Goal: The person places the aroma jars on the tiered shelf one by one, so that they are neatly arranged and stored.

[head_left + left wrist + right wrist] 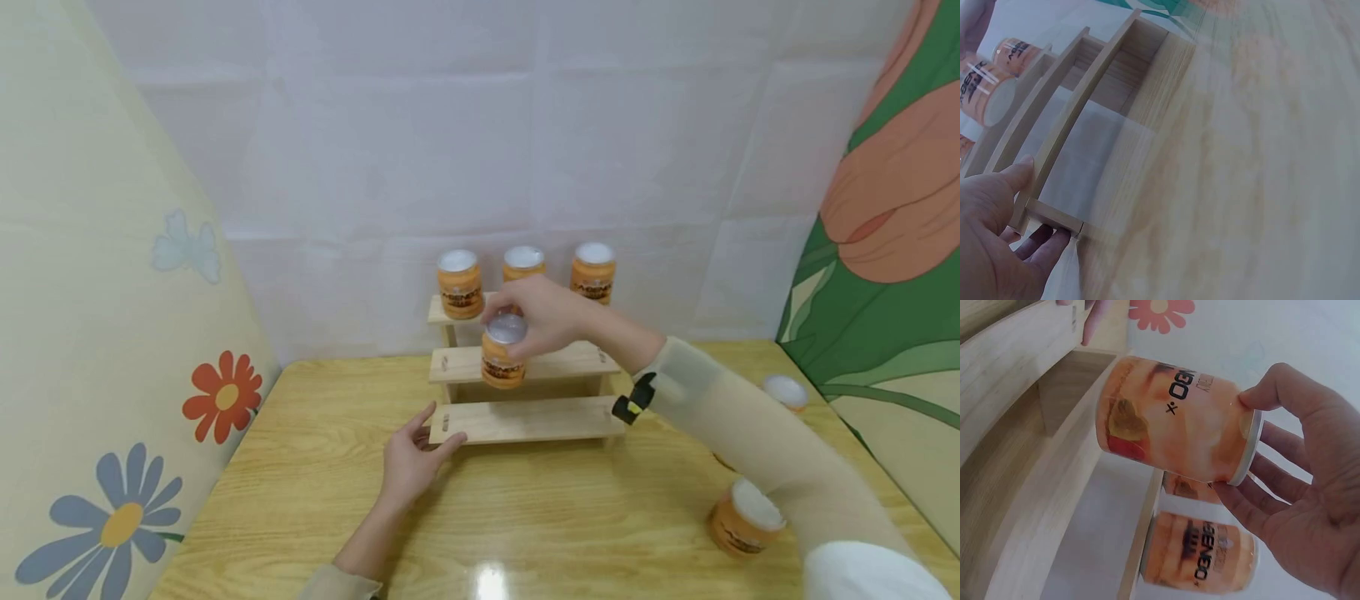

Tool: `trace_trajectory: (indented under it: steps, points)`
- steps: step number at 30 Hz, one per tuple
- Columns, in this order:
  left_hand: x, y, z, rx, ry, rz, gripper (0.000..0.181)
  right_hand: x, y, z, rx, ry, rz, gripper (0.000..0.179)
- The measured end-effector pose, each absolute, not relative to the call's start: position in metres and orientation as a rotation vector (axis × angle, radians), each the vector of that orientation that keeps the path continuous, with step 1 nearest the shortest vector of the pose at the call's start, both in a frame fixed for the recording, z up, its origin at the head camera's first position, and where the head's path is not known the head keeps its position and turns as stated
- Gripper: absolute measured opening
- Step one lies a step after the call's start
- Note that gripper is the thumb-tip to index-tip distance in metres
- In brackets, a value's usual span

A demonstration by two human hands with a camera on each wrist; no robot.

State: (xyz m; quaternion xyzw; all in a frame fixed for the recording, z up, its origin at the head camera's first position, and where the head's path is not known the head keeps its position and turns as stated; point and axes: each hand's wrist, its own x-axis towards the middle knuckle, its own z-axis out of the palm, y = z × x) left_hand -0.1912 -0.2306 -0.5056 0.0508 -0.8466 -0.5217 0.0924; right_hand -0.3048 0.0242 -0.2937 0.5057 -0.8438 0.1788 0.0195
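Note:
My right hand (551, 315) holds an orange printed can (504, 362) with a silvery top, over the left part of the rack's middle step. In the right wrist view, thumb and fingers pinch that can (1172, 419) around its rim end. A three-step wooden display rack (532, 421) stands against the back wall. My left hand (411, 462) grips the left end of its lowest step. The left wrist view has the thumb on the step's front edge, with fingers curled around the side support (1054, 215). Three similar cans stand on the top step, the middle one (523, 260) partly hidden.
On the table's right side stands another orange can (738, 525), with a further can (785, 390) behind it, partly covered by my right sleeve (750, 433). A flower-printed panel (112, 333) borders the left and a tulip-printed one (900, 250) the right.

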Motion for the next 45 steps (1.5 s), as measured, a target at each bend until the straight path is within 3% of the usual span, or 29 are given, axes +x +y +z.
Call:
trace_trajectory:
  steps: [18,38,45]
  points:
    - [-0.190,-0.234,-0.505,0.135,-2.498,-1.542,0.080,-0.322,-0.030,-0.311,1.611,-2.588,0.538,0.045]
    - [-0.191,-0.235,-0.505,0.128,-2.497,-1.526,0.080,-0.322,-0.033,-0.319,1.707,-2.521,0.548,0.045]
    - [-0.192,-0.231,-0.504,0.108,-2.503,-1.544,0.080,-0.317,-0.009,-0.306,1.704,-2.476,0.520,0.049]
